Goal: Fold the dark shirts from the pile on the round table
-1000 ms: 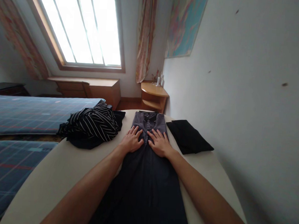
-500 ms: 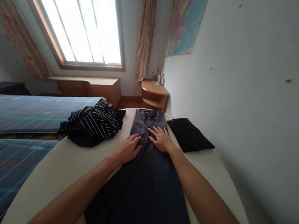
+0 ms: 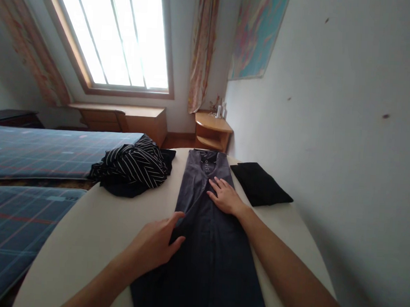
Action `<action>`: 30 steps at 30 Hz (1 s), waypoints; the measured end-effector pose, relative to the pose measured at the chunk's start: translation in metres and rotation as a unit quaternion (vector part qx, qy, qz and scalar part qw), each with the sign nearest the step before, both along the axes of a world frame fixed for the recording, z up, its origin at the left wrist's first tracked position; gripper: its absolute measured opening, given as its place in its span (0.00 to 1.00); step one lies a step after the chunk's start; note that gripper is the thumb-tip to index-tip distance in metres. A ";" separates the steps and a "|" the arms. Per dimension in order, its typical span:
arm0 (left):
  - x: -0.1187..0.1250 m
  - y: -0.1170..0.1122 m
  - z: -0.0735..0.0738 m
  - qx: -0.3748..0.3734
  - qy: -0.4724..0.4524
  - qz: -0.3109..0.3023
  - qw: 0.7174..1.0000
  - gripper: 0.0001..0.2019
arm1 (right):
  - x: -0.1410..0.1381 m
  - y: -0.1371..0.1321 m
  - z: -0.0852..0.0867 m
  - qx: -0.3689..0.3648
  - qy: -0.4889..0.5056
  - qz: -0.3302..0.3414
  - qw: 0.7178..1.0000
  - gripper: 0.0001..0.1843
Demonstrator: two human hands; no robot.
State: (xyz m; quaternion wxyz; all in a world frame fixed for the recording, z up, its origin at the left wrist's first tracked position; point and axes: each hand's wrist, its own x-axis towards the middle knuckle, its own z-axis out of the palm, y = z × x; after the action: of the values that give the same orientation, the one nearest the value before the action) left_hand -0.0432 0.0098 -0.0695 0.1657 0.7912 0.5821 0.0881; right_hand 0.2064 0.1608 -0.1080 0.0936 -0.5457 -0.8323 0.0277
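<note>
Dark garment (image 3: 198, 269): lower end cut off below
Wall poster (image 3: 255, 41): top cut off, print blurred
Counter (image 3: 81, 238): near rim out of frame

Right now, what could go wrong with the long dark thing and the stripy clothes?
The long dark garment might crease, because a slanting fold runs across it toward the left hand. It could also twist if one hand pulls while the right hand rests on it. The striped clothes might slide off, since they lie at the edge of the table.
</note>
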 end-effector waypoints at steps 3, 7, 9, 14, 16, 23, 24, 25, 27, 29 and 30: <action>-0.006 -0.004 0.005 -0.020 -0.024 -0.033 0.999 0.28 | 0.004 -0.009 -0.001 0.020 0.034 -0.010 0.999 0.30; -0.001 -0.008 0.010 -0.046 -0.120 -0.066 0.990 0.24 | 0.010 -0.022 0.004 0.054 0.077 0.002 0.996 0.23; 0.006 -0.013 0.010 -0.074 -0.174 -0.073 0.979 0.22 | 0.010 -0.029 0.006 0.056 0.089 0.019 0.994 0.22; 0.019 -0.030 0.017 -0.206 -0.191 -0.099 0.954 0.21 | 0.003 -0.038 0.009 0.045 0.106 0.042 0.992 0.20; 0.019 -0.035 0.024 -0.244 -0.175 -0.120 0.946 0.22 | 0.000 -0.039 0.009 0.040 0.110 0.048 0.992 0.20; 0.025 -0.033 0.032 -0.203 -0.133 -0.194 0.950 0.17 | -0.002 -0.040 0.009 0.037 0.126 0.058 0.990 0.18; 0.027 -0.033 0.030 -0.207 -0.138 -0.195 0.949 0.15 | -0.002 -0.040 0.009 0.036 0.126 0.058 0.990 0.18; 0.029 -0.033 0.028 -0.221 -0.143 -0.195 0.945 0.14 | -0.002 -0.040 0.009 0.036 0.126 0.057 0.990 0.18; 0.031 -0.035 0.024 -0.263 -0.154 -0.204 0.930 0.16 | -0.002 -0.039 0.008 0.035 0.126 0.059 0.990 0.18; 0.031 -0.037 0.023 -0.292 -0.159 -0.235 0.913 0.17 | -0.001 -0.038 0.006 0.034 0.124 0.064 0.990 0.18; 0.031 -0.038 0.023 -0.302 -0.159 -0.256 0.904 0.19 | -0.001 -0.038 0.005 0.033 0.123 0.068 0.990 0.18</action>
State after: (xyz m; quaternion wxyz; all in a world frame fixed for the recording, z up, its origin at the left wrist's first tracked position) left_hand -0.0120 -0.0282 -0.0466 0.5040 0.8004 0.3243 -0.0134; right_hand 0.2053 0.1231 -0.1028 0.2105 -0.4774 -0.8499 0.0736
